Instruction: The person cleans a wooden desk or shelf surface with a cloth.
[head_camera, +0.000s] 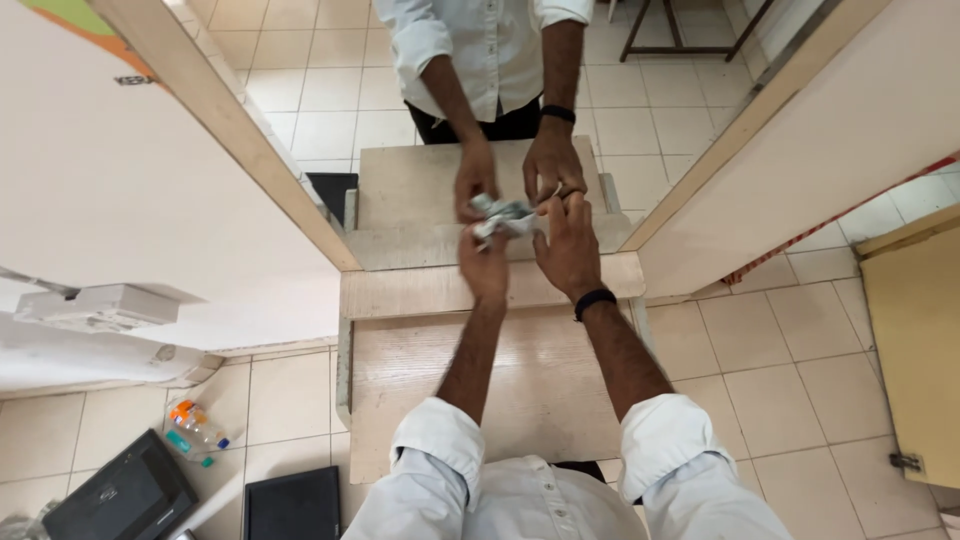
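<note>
A tiled room, seen from the head camera: a pale wooden counter (440, 345) ran through an opening between two white partition walls (120, 190).

From that one view I watched both of the wearer's arms stretched forward over the counter to a crumpled bundle of paper notes (503, 216), which sat in the air above the far ledge, its long axis lying roughly left to right. The left hand (484, 266) was closed around the bundle's near-left end from below; the right hand (568, 246) lay flat, fingers extended, touching its right end, so I could not tell whether it truly gripped. Opposite, another person's hands (520, 172) pinched the same bundle from the far side. A plastic bottle (196, 424) lay on the floor beside a laptop (120, 497).
</note>
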